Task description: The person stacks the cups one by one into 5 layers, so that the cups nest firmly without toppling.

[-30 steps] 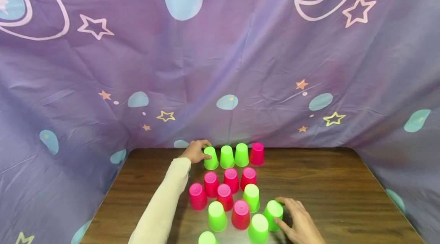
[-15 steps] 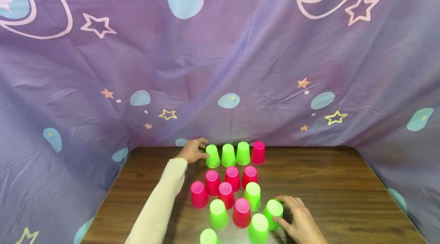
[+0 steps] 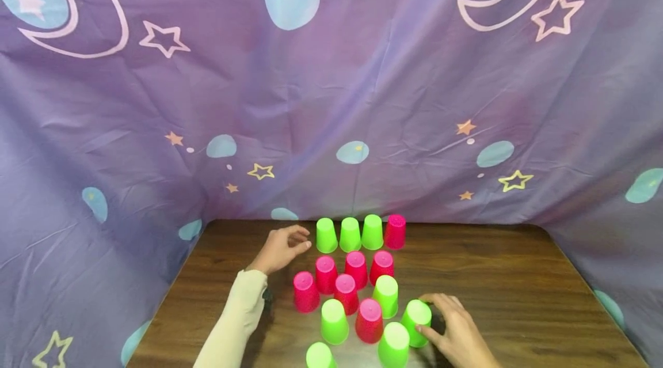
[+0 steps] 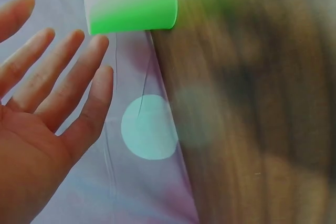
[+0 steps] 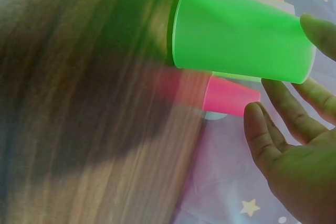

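Note:
My left hand (image 3: 279, 249) is off the cups, its fingers spread a little left of the leftmost green plastic cup (image 3: 326, 235) in the back row. In the left wrist view a gap shows between its fingertips and that green cup (image 4: 131, 6). At the front right, my right hand (image 3: 457, 329) holds a green cup (image 3: 416, 325) with thumb and fingers on either side near its base. That cup (image 5: 241, 35) stands upside down on the table, thumb at one edge in the right wrist view, some fingers partly behind it.
Beside the leftmost back cup stand two more green cups (image 3: 350, 234) and a pink cup (image 3: 396, 232). Several pink cups (image 3: 356, 270) and green cups (image 3: 334, 322) stand upside down nearer. A purple patterned cloth (image 3: 362, 97) hangs behind the wooden table (image 3: 507, 276).
My left hand has let go of the leftmost back green cup and drawn away left and nearer. The right hand stays at its cup. The view has shifted slightly.

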`<state>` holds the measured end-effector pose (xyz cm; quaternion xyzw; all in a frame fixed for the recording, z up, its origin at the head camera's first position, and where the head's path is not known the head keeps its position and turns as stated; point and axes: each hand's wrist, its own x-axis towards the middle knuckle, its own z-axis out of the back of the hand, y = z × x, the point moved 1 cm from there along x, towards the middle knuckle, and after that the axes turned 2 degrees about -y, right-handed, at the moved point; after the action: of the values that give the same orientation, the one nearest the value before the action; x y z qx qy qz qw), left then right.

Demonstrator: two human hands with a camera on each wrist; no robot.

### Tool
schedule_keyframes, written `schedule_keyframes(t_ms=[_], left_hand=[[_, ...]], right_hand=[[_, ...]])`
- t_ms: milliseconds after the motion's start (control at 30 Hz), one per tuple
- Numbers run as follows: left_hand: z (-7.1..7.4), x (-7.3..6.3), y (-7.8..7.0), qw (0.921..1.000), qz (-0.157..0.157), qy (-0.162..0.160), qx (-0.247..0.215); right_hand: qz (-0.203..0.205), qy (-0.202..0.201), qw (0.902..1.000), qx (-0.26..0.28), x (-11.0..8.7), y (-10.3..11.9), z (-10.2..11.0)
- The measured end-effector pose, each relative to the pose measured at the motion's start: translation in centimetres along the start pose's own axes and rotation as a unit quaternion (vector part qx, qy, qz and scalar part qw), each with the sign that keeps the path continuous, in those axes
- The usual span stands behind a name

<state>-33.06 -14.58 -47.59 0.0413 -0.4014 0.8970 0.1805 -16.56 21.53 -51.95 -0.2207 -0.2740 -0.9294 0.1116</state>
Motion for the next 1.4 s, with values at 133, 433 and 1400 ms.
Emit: schedule_keyframes(t_ms=[133,433,1400], left_hand=[[-0.3,-2.1,-0.1,0.9996,-0.021,-0.018,0.002],[-0.4,-6.1,0.3,0.9983,0.0,0.026,-0.052],[-1.4,-8.8,1.2,0.9913,0.027,0.043,-0.121]], right_hand=[[-0.002,0.008,1.0,0.004,0.6,0.1,0.1],[0.06,-0.029,0.9978,0.007,2.4,-0.5,0.0],[0.007,-0.002,0.9993,0.036,11.4,-4.4,-0.7]])
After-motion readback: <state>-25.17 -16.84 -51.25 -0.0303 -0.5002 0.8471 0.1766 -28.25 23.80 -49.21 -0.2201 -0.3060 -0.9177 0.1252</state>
